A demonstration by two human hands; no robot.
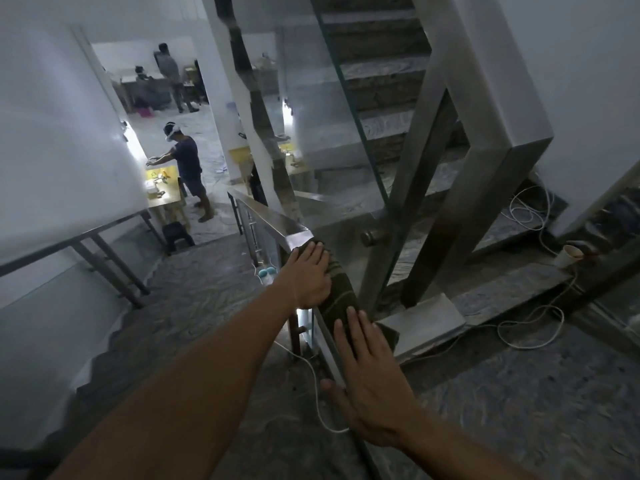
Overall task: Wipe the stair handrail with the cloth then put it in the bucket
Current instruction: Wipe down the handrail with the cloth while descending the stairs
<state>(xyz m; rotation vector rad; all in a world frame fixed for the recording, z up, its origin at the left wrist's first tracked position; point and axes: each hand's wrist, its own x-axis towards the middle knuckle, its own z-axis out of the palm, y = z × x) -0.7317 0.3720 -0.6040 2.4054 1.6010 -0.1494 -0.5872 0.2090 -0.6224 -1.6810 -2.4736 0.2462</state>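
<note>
Cloth: a dark green cloth (341, 292) with thin pale stripes lies draped along the top of the handrail, from the rail's bright upper corner down towards the nearer hand.
Handrail: a flat metal handrail (277, 223) — shiny where bare — running down beside a glass panel, with the stairs dropping away to the left of it.
Left hand: the left hand (310, 275) lies flat, palm down, fingers together and stretched out, pressing on the far end of the cloth; it is not curled around anything.
Right hand: the right hand (370, 379) is also flat and spread, its fingertips on the near end of the cloth, its thumb out to the left side of the rail — nothing gripped.
Hands together: both rest on the same cloth, apart from each other, with a bare stretch of cloth between them.
Floor: a white cable (526, 344) loops over the dark patterned landing to the right; a paper cup (568, 255) lies near it on a step.
Below: a person (188, 168) stands at a lit counter at the foot of the stairs; further back, blurred, another figure stands.
</note>
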